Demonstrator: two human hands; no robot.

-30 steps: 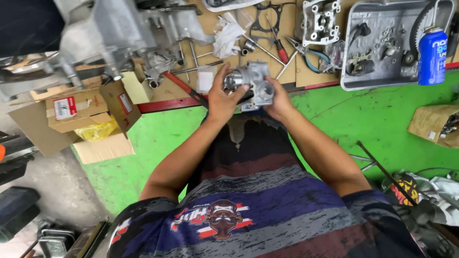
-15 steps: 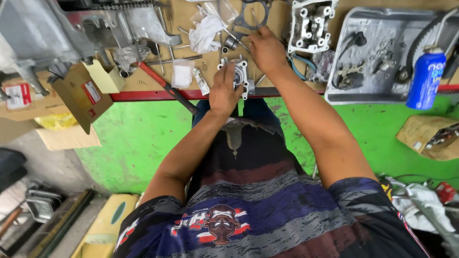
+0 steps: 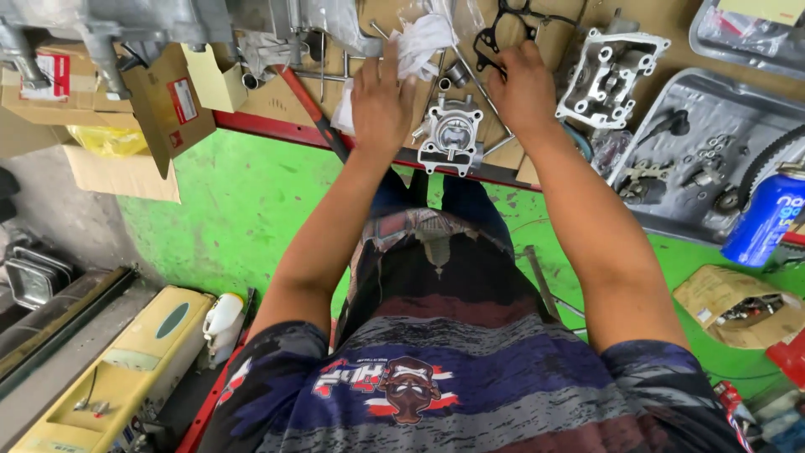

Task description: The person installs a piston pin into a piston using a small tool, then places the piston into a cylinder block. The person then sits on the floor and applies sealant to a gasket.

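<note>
A silver engine cylinder point(image 3: 453, 134) lies on the cardboard sheet point(image 3: 277, 101) between my two hands. My left hand point(image 3: 381, 101) rests flat just left of it, fingers apart, fingertips at a crumpled white rag point(image 3: 423, 38). My right hand point(image 3: 521, 88) reaches past the cylinder on its right side. Its fingers curl onto the lower edge of a thin black gasket point(image 3: 503, 25). Neither hand holds the cylinder.
A silver cylinder head point(image 3: 616, 71) sits right of my right hand. A grey tray point(image 3: 713, 210) with small parts and a blue can point(image 3: 767, 218) are further right. A red-handled tool point(image 3: 310, 105), cardboard boxes point(image 3: 159, 101) and an engine casing point(image 3: 126, 21) lie to the left.
The cylinder has gone from both hands to the cardboard. My left hand has let go of it and moved up beside it. My right hand has reached forward to the black gasket.
</note>
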